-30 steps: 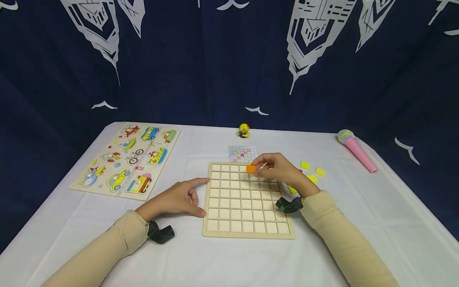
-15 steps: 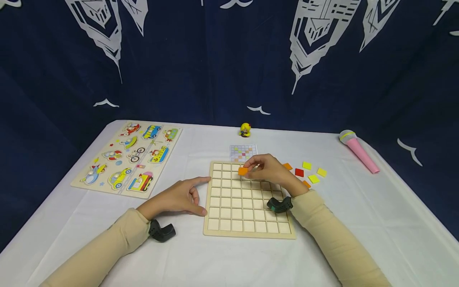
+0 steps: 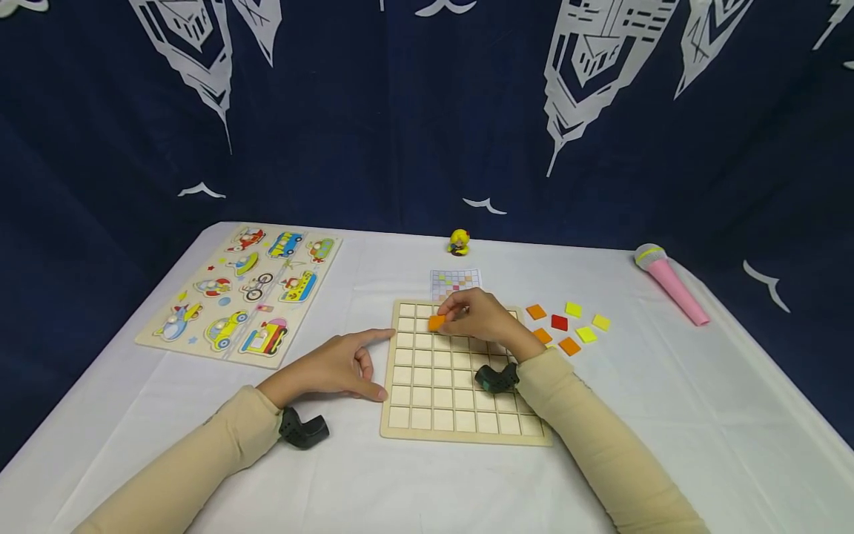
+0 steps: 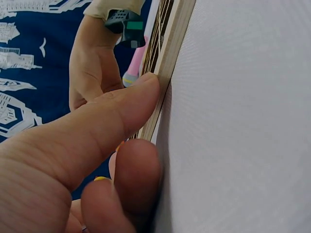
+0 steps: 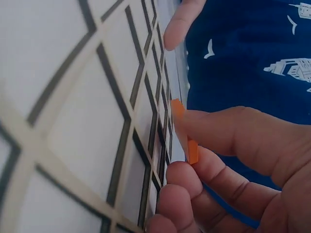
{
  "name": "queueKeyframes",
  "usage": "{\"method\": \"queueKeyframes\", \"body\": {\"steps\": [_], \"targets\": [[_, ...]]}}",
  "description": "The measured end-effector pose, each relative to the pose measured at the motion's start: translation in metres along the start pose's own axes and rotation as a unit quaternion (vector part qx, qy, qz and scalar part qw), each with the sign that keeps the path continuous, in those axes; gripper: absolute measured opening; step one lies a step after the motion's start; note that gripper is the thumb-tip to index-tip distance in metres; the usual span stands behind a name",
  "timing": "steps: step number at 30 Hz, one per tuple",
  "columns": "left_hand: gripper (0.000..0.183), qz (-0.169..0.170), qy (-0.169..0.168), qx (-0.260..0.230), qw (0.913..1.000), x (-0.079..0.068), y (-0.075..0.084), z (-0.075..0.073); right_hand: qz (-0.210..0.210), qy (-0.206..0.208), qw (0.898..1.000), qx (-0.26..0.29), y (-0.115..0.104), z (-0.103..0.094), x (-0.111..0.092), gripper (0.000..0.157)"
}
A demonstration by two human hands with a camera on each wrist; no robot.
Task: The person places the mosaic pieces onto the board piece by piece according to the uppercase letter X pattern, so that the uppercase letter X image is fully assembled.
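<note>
My right hand [image 3: 482, 317] pinches an orange square tile [image 3: 436, 323] between thumb and fingers, close over the upper left cells of a wooden grid board [image 3: 442, 420]. In the right wrist view the same tile [image 5: 193, 151] stands tilted beside the grid, thumb on one side and fingers on the other. At the board's left edge, my left hand [image 3: 327, 367] touches the frame with an outstretched thumb and index finger; its other fingers bend inward. The left wrist view has the thumb [image 4: 116, 109] against the board's side. The cells that show hold no tiles.
Right of the board lie loose orange tiles [image 3: 569, 346], yellow tiles [image 3: 586, 334] and a red tile [image 3: 559, 322]. Behind it are a printed grid card [image 3: 456, 279] and a small yellow figurine [image 3: 459, 242]. A vehicle puzzle [image 3: 243, 297] lies left, a pink microphone [image 3: 677, 289] right.
My right hand has carried the orange tile leftward across the board's top rows and slightly lower, uncovering more loose tiles at right. The left hand stays at the board's edge.
</note>
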State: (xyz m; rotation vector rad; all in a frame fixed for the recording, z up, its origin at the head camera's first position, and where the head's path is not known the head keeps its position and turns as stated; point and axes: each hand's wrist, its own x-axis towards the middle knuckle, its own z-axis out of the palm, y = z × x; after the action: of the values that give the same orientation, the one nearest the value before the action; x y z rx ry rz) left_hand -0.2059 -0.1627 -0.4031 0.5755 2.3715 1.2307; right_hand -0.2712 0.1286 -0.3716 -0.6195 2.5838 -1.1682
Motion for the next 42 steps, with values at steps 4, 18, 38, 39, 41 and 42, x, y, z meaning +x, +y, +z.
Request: {"method": "queueKeyframes", "body": {"steps": [4,18,38,39,41,42], "targets": [[0.105,-0.002,-0.001,0.002,1.0,0.001,0.0,0.0,-0.004,0.001,0.999,-0.035,-0.004,0.003,0.003,0.02],[0.105,0.002,-0.002,-0.002,1.0,0.0,0.002,0.0,0.017,-0.013,0.998,-0.066,-0.016,0.009,0.015,0.018],[0.106,0.001,-0.001,-0.015,0.9999,0.0,0.002,0.0,-0.029,-0.061,0.997,-0.021,-0.004,-0.018,-0.002,0.023],[0.106,0.001,-0.001,-0.015,0.9999,0.0,0.002,0.0,-0.032,-0.071,0.997,-0.012,-0.002,-0.02,-0.004,0.024],[0.106,0.002,-0.001,-0.016,0.9999,-0.001,0.002,0.0,-0.033,-0.089,0.995,0.013,0.002,-0.025,-0.007,0.026],[0.106,0.002,-0.002,-0.016,0.9999,-0.001,0.002,0.0,-0.033,-0.097,0.994,0.026,0.004,-0.028,-0.009,0.028]]}}
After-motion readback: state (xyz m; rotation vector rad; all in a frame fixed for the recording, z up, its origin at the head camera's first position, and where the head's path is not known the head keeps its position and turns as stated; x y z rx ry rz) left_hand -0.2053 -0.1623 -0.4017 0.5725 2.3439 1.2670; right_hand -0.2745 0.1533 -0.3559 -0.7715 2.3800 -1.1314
